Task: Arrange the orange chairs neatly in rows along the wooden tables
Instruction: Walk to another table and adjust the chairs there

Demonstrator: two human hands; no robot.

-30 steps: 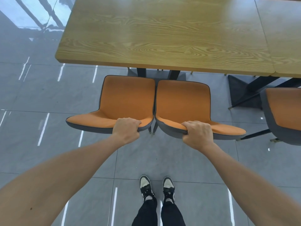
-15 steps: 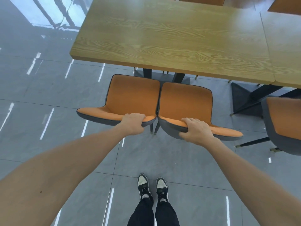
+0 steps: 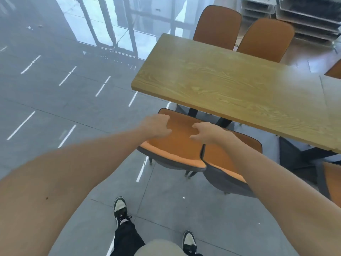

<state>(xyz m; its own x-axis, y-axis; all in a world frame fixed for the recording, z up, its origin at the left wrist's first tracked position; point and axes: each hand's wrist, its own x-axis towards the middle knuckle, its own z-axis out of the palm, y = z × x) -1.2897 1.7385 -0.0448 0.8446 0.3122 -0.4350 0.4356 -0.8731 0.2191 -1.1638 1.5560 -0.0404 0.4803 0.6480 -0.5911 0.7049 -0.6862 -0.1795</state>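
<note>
Fingers (image 3: 167, 129) of my left hand (image 3: 156, 126) curl loosely, gripping nothing; right hand (image 3: 208, 133) likewise half-curled and empty. Both hover above the left orange chair (image 3: 173, 145), apart from it as far as the blur lets me tell. Right orange chair (image 3: 217, 159) touches it alongside. Both sit partly tucked under the wooden table (image 3: 230, 85). Two more chairs (image 3: 217, 26) on far side.

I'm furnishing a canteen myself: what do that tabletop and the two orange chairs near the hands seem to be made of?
The tabletop looks like wood or wood-look laminate: yellow-brown with strong grain lines and a matte sheen. The left chair and right chair have smooth orange seat faces, possibly faux leather or plastic, over grey outer shells; blur leaves it open. The floor looks like glossy grey tile with reflections.
</note>
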